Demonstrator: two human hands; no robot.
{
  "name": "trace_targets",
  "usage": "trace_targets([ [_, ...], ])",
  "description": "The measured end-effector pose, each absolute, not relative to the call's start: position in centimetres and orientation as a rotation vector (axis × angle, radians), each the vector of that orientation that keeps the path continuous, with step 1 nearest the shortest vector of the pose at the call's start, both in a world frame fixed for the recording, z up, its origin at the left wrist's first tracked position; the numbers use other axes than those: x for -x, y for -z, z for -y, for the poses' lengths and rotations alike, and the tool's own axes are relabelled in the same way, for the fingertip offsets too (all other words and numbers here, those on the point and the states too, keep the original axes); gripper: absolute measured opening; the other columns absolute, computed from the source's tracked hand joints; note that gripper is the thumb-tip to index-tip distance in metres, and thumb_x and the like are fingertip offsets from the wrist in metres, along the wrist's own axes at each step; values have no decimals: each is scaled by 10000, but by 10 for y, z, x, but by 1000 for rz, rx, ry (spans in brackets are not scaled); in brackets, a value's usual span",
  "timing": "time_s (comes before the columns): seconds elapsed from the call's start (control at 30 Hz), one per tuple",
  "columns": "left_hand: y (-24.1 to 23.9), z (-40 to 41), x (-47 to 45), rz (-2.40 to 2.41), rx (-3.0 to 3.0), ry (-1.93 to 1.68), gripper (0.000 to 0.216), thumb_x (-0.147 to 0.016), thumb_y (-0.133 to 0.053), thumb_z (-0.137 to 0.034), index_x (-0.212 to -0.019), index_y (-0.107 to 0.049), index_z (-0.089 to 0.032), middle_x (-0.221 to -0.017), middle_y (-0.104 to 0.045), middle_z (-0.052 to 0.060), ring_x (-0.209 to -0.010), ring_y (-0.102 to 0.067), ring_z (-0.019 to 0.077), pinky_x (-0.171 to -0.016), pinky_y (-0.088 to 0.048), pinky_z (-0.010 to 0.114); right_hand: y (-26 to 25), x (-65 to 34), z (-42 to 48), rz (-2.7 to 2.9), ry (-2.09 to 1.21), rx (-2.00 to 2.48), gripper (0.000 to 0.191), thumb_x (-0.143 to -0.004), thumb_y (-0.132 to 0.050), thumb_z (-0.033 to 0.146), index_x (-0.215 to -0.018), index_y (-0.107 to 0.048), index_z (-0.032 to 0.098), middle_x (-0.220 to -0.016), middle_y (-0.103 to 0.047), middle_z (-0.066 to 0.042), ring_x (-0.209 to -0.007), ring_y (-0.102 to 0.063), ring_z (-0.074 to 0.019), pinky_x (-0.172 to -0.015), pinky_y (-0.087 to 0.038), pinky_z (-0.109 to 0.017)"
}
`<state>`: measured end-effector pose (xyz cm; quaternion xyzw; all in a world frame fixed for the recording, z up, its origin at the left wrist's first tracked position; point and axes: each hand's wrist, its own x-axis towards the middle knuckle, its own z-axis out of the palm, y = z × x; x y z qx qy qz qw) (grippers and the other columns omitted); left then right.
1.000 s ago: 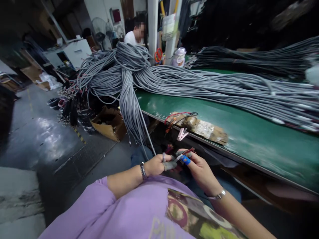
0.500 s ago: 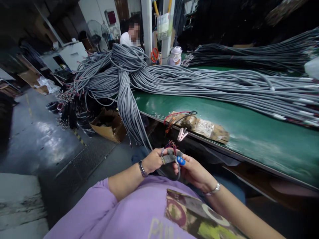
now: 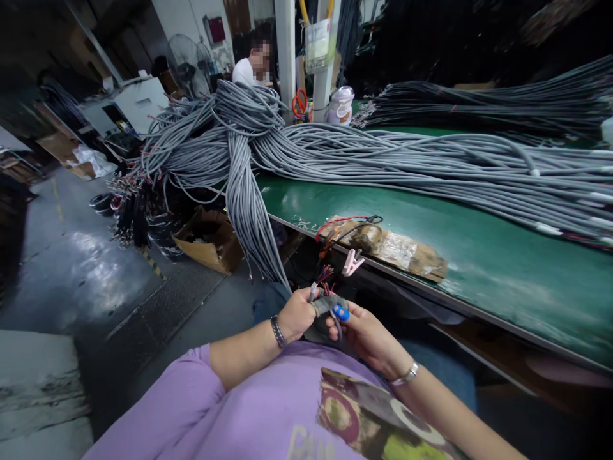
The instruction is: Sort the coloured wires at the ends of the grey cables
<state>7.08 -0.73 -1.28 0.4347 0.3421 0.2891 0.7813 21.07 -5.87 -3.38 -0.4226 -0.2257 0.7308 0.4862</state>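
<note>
My left hand (image 3: 297, 314) is closed round the end of a grey cable (image 3: 320, 295), just below the table edge. Thin red and dark wires (image 3: 326, 275) stick up out of that cable end. My right hand (image 3: 361, 329) is closed beside it, thumb wrapped in blue tape (image 3: 341, 313), fingers pinching the same cable end. A grey fingertip cover shows between the two hands. The cable comes down from a thick hanging bundle of grey cables (image 3: 249, 211) at the table's left end.
A green table (image 3: 479, 255) carries long piles of grey cables (image 3: 431, 166) and darker ones (image 3: 479, 105) behind. A taped cardboard piece (image 3: 397, 249), red wires and a pink clip (image 3: 353, 260) lie at its edge. A cardboard box (image 3: 211, 239) sits on the floor; another person (image 3: 251, 64) sits far back.
Both hands have drawn closer together on the cable end, and the coloured wires now point upward. The view shifted slightly.
</note>
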Motion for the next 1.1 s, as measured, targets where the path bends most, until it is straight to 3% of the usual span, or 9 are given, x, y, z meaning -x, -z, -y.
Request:
trace_targets([
  [0.13,14,1,-70,-874,-985,-819,439,-614,-789,-517,-719,-640,-118,-626,-632,26,-567,-585,110,-577,-457,224,31,-219,56,855,-1412,1255,347,-644,-800,496,-698,-660,184,-676,-654,-23,-622,-565,-139,-597,-464,-258],
  [0.23,11,0,-67,-890,-993,-732,494,-616,-753,-581,-759,-626,-126,-611,-640,38,-587,-616,152,-561,-464,248,22,-226,54,941,-1197,1338,350,-713,-725,526,-841,-682,204,-783,-673,-35,-683,-573,-162,-635,-478,-284],
  [0.33,7,4,-67,-876,-1084,-633,489,-619,-745,-587,-698,-600,-127,-578,-627,37,-517,-580,130,-504,-431,233,10,-226,52,1077,-1199,1286,348,-728,-706,517,-911,-665,224,-806,-676,-37,-693,-582,-178,-661,-488,-308],
  [0.5,7,8,-68,-914,-1137,-562,444,-596,-779,-516,-645,-528,-153,-527,-584,-6,-450,-530,97,-456,-409,211,1,-215,48,1060,-1316,1232,317,-694,-730,511,-758,-631,218,-630,-620,-5,-593,-550,-161,-607,-466,-299],
  [0.63,10,4,-65,-910,-1230,-441,347,-645,-752,-415,-638,-524,-153,-506,-558,-22,-387,-456,64,-390,-330,186,8,-212,49,1009,-1330,1279,308,-699,-713,496,-707,-614,204,-630,-619,-6,-570,-527,-146,-565,-432,-281],
  [0.77,13,-1,-65,-907,-1236,-296,236,-669,-716,-314,-683,-557,-141,-481,-547,-20,-369,-451,71,-385,-339,192,9,-214,48,1247,-1115,1354,235,-719,-697,423,-682,-630,201,-674,-640,-27,-625,-541,-166,-607,-437,-296],
  [0.87,12,0,-71,-914,-1155,-380,329,-646,-742,-404,-689,-547,-143,-503,-568,-4,-403,-511,96,-419,-400,210,8,-215,46,1206,-1028,1400,230,-733,-678,423,-695,-631,202,-662,-631,-25,-610,-528,-163,-591,-423,-292],
  [1.0,8,6,-76,-906,-978,-560,519,-550,-769,-583,-693,-539,-140,-578,-616,29,-488,-596,138,-487,-474,248,14,-214,44,868,-1152,1334,296,-708,-698,481,-720,-601,202,-603,-561,8,-546,-467,-133,-527,-387,-268],
  [1.1,9,8,-77,-916,-910,-643,554,-537,-766,-615,-715,-542,-140,-592,-617,23,-492,-592,129,-511,-485,255,19,-211,45,702,-1244,1266,320,-673,-737,479,-715,-597,195,-582,-518,25,-531,-427,-117,-513,-370,-260],
])
